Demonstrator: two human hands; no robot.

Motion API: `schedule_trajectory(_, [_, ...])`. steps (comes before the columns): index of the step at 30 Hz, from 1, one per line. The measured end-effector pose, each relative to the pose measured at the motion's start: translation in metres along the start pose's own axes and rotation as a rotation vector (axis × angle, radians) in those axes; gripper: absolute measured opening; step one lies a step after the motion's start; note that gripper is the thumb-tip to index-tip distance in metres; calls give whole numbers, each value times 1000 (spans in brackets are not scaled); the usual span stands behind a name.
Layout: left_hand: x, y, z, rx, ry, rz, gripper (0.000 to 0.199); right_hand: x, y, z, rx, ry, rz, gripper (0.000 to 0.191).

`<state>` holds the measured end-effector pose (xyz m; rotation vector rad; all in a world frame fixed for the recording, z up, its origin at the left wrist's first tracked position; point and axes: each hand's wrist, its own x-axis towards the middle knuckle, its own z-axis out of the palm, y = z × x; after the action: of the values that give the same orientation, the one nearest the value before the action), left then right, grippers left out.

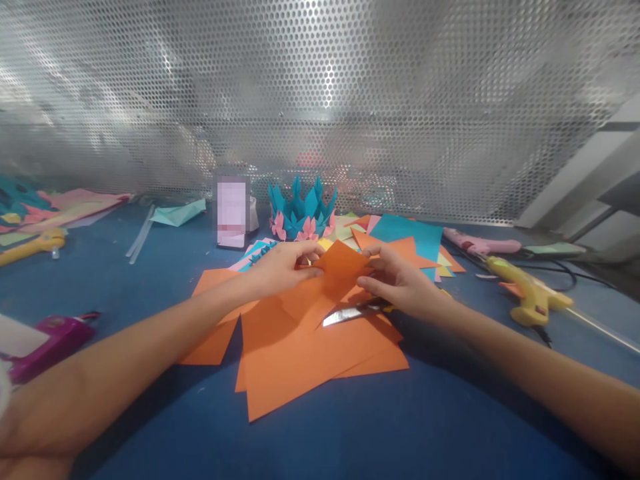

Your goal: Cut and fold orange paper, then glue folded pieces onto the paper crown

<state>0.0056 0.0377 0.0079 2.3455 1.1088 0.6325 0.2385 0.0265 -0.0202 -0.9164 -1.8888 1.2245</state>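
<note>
Orange paper piece (pixel 343 268) is held over larger orange sheets (pixel 300 363) on the table (pixel 200 433), left hand (pixel 294 265) and right hand (pixel 403 280) gripping opposite sides. Folding seems in hand; the next move likely calls for even, steady fingertips.

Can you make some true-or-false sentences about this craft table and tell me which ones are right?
1. The left hand and the right hand are both on a small orange paper. True.
2. The tabletop is red. False: the tabletop is blue.
3. A teal paper craft with pink flowers stands behind the hands. True.
4. The purple tool is on the right side. False: the purple tool is on the left.
5. Behind the table is a brick wall. False: it's a metal panel full of holes.
</note>
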Motion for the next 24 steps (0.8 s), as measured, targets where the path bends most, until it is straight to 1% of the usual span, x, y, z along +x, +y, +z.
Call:
schedule_trajectory(3, [0,3,1,14,32,10,10,1,3,-2,-66,64,-38,27])
schedule_trajectory(5, [1,4,-4,34,36,67,6,2,6,-5,-109,119,-48,25])
schedule_trajectory(7, [2,4,-14,43,65,165,4,5,9,-11,-169,217,-73,23])
schedule_trajectory(8, [2,5,-22,45,79,188,4,6,11,-15,-215,277,-93,21])
schedule_trajectory(9, [1,5,-30,37,94,170,4,8,13,-20,-271,339,-109,19])
schedule_trajectory(10, [0,7,-38,25,75,138,4,9,16,-25,-338,396,-119,16])
schedule_trajectory(12, [-4,10,-56,20,-27,98,7,10,20,-37,-496,497,-112,12])
schedule_trajectory(14, [-9,16,-71,128,-103,137,11,9,22,-48,-658,577,-79,13])
schedule_trajectory(15, [-12,19,-77,193,-148,135,14,8,22,-52,-745,601,-64,15])
schedule_trajectory(17, [-18,24,-86,308,-282,102,16,6,21,-58,-948,616,-59,21])
schedule_trajectory(18, [-21,26,-89,353,-347,64,17,5,19,-59,-1048,619,-72,23])
schedule_trajectory(20, [-26,27,-92,390,-492,-38,21,4,14,-56,-1190,608,-143,28])
schedule_trajectory(21, [-29,27,-93,393,-555,-97,24,4,11,-52,-1210,577,-194,30])
schedule_trajectory(22, [-30,27,-92,389,-621,-150,25,3,8,-48,-1191,521,-248,29])
schedule_trajectory(23, [-31,26,-92,380,-671,-193,25,3,5,-43,-1141,423,-296,27])
schedule_trajectory(24, [-32,25,-91,366,-710,-225,23,2,1,-38,-1072,295,-325,23])
